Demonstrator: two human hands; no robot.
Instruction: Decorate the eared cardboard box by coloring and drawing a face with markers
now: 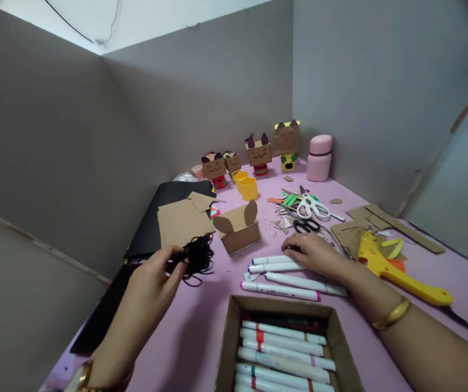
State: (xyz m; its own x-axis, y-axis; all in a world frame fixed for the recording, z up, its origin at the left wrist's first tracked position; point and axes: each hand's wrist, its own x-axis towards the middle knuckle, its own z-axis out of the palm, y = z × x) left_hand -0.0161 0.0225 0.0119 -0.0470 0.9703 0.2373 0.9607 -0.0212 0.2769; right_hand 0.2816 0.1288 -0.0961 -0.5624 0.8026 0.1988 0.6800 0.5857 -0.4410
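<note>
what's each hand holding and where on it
The left hand pinches the black yarn bundle at its near edge; the right hand lies over loose markers, gripping nothing visibly.

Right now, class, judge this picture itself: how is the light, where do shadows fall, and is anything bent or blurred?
Head view: soft, even light with no glare; a faint shadow lies on the pink table under the left hand, which holds black thread; the grey wall corners lean apart, a wide-lens stretch; the marker box at the bottom edge looks slightly soft.
</note>
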